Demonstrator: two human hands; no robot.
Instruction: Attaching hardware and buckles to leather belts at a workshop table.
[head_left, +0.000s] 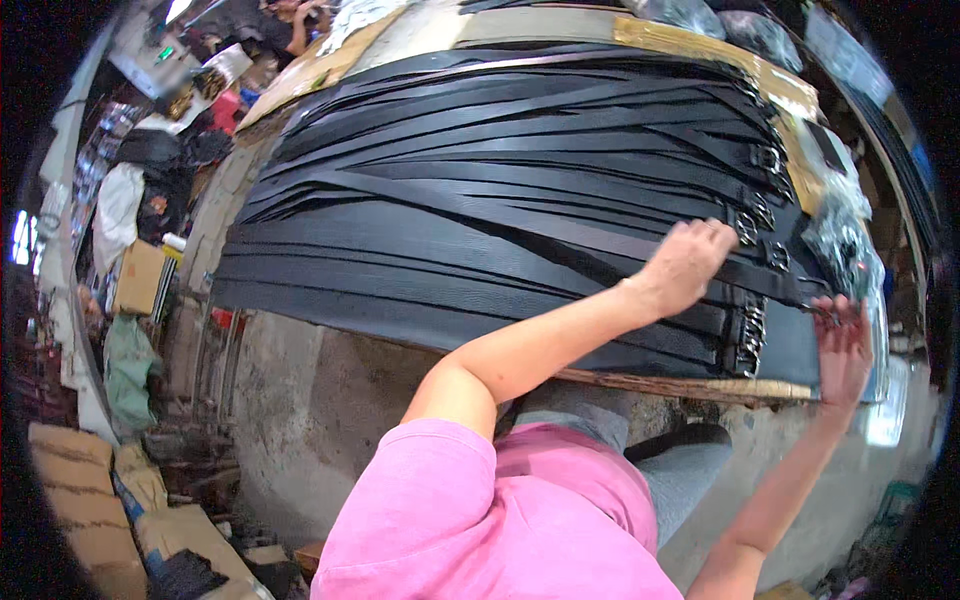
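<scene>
A black belt (pixel 480 212) runs slantwise across many other black belts (pixel 520 175) laid side by side on the table. My left hand (pixel 685 268) is closed over this belt, a little short of its buckle end, with the fingers curled. At the right edge of the table, my right hand (pixel 843 350) pinches the buckle end of the same belt; the fingers partly hide the buckle. Metal buckles (pixel 750 335) of the other belts line up near my hands, at the right side of the pile.
Brown cardboard (pixel 690 42) lies along the table's far edge. Clear plastic bags (pixel 845 240) sit at the right. Cardboard boxes (pixel 80 490) and a green sack (pixel 130 375) stand on the left. Another person's arm (pixel 300 25) shows at the far left.
</scene>
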